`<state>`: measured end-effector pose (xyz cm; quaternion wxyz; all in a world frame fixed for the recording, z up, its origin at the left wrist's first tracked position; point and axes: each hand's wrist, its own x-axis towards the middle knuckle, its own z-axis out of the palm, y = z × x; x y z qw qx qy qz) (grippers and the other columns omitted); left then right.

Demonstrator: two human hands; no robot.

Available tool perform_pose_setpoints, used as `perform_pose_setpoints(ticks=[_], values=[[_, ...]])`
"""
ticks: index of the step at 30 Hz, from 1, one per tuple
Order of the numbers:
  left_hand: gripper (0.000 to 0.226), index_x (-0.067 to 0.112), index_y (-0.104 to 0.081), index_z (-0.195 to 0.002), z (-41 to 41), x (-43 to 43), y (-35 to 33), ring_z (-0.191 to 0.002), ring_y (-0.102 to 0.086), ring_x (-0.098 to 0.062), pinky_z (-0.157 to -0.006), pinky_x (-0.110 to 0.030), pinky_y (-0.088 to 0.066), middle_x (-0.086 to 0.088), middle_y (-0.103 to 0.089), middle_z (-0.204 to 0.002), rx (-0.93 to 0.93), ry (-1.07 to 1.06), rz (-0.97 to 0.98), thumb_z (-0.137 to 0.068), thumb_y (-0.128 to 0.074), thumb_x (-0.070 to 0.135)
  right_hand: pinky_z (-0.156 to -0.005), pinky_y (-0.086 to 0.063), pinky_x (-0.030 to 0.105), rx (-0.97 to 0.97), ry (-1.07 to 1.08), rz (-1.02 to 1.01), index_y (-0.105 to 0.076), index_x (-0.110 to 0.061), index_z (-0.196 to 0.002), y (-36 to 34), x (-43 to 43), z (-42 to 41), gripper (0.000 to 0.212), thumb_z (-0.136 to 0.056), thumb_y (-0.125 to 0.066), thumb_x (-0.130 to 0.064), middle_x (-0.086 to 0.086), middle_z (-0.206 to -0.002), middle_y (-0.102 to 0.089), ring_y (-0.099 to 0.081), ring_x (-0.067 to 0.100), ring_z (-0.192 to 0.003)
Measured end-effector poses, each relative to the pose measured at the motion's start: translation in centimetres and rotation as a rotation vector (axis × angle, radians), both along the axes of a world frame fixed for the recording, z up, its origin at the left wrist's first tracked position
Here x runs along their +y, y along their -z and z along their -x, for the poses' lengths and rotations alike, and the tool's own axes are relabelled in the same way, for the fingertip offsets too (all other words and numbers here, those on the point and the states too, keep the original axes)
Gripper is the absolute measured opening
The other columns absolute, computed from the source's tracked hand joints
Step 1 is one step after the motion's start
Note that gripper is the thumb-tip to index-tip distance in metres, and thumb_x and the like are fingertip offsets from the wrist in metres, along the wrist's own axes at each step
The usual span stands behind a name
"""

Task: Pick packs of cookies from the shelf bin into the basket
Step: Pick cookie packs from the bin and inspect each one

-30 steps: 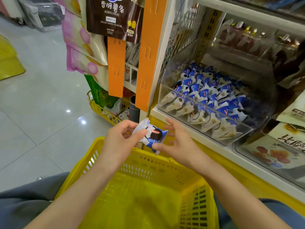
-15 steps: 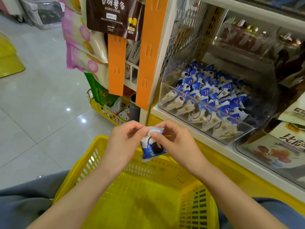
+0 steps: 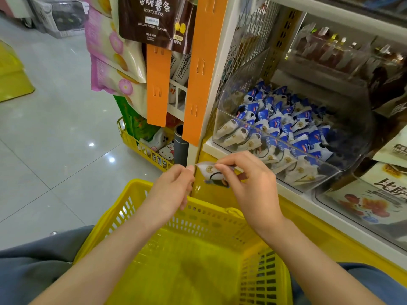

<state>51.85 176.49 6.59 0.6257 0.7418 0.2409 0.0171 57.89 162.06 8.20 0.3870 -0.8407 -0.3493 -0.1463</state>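
A small blue-and-white cookie pack (image 3: pixel 211 174) is pinched between the thumb and fingers of my right hand (image 3: pixel 248 190), above the far rim of the yellow basket (image 3: pixel 132 192). My left hand (image 3: pixel 172 192) hovers just left of the pack with loosely curled fingers, a narrow gap away from its corner, holding nothing. The basket rests on my lap and I see nothing inside it. To the right, a clear shelf bin (image 3: pixel 330 172) is heaped with several more cookie packs (image 3: pixel 286 128).
Orange hanging strips (image 3: pixel 157 84) and snack bags (image 3: pixel 110 51) hang at upper left beside the shelf post. A second yellow basket (image 3: pixel 141 148) of goods stands on the tiled floor. Another clear bin (image 3: pixel 374 208) of packets sits to the right.
Both hands pinched the pack half a second ago. My left hand has let go and drawn slightly left; my right hand now holds the pack alone, turned flatter.
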Motion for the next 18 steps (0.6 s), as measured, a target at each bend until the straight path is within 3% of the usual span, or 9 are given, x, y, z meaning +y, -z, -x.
perform_pose_setpoints(ticks=[2,4,7,9,12,16,18], values=[[0.053,0.013,-0.059,-0.077,-0.2,-0.1,-0.7,-0.045,-0.051,-0.014,-0.044,-0.023,-0.043,-0.004,-0.058,-0.068,0.13,0.069,0.197,-0.097,-0.022,0.044,-0.068,-0.048,0.024,0.078,-0.037,-0.086,-0.069,-0.015,-0.087,-0.1,-0.2,-0.1,0.009,-0.085,-0.063,-0.022,-0.006,-0.086,-0.064,-0.057,0.004,-0.083],[0.062,0.012,-0.063,-0.085,-0.1,-0.1,-1.1,-0.054,-0.059,-0.015,-0.047,-0.022,-0.049,-0.005,-0.065,-0.075,0.162,0.097,0.385,-0.095,-0.016,0.052,-0.074,-0.048,0.02,0.063,-0.123,-0.079,-0.07,-0.015,-0.087,-0.1,-0.3,0.1,0.008,-0.084,-0.064,-0.019,-0.005,-0.091,-0.065,-0.058,0.004,-0.087],[0.045,0.016,-0.065,-0.096,0.0,0.3,-0.9,-0.074,-0.066,-0.02,-0.063,-0.028,-0.053,-0.005,-0.071,-0.082,0.075,0.031,0.525,-0.092,-0.036,0.05,-0.083,-0.042,0.014,-0.021,-0.224,0.008,-0.072,-0.012,-0.086,0.0,-0.4,0.5,0.011,-0.081,-0.065,-0.02,-0.001,-0.094,-0.065,-0.054,0.004,-0.094],[0.029,0.014,-0.066,-0.103,0.1,0.3,-0.8,-0.078,-0.067,-0.018,-0.066,-0.028,-0.053,-0.005,-0.072,-0.089,0.005,-0.021,0.538,-0.09,-0.051,0.035,-0.085,-0.039,0.013,-0.07,-0.275,0.096,-0.071,-0.011,-0.087,0.1,-0.5,0.7,0.015,-0.082,-0.065,-0.024,0.001,-0.097,-0.065,-0.052,0.006,-0.096],[0.017,0.017,-0.068,-0.098,0.2,0.5,-0.7,-0.076,-0.068,-0.009,-0.066,-0.024,-0.051,0.0,-0.074,-0.086,-0.073,-0.088,0.449,-0.09,-0.054,0.02,-0.088,-0.04,0.014,0.004,-0.275,0.138,-0.068,-0.013,-0.098,0.2,-0.5,0.9,0.024,-0.085,-0.059,-0.032,-0.003,-0.104,-0.061,-0.051,0.004,-0.101],[0.017,0.023,-0.066,-0.101,0.3,0.4,-0.6,-0.085,-0.068,-0.009,-0.077,-0.028,-0.052,0.004,-0.074,-0.09,-0.084,-0.085,0.307,-0.091,-0.053,0.021,-0.082,-0.044,0.01,0.376,-0.027,-0.028,-0.048,-0.024,-0.12,0.3,0.0,0.8,0.031,-0.09,-0.048,-0.034,-0.015,-0.112,-0.052,-0.051,-0.004,-0.101],[0.018,0.023,-0.064,-0.104,0.2,0.1,-0.6,-0.081,-0.067,-0.005,-0.072,-0.021,-0.052,0.003,-0.073,-0.093,-0.085,-0.039,0.266,-0.091,-0.053,0.02,-0.078,-0.048,0.011,0.597,0.008,-0.088,-0.05,-0.025,-0.111,0.5,0.1,0.3,0.019,-0.094,-0.045,-0.031,-0.012,-0.109,-0.058,-0.056,-0.002,-0.099]])
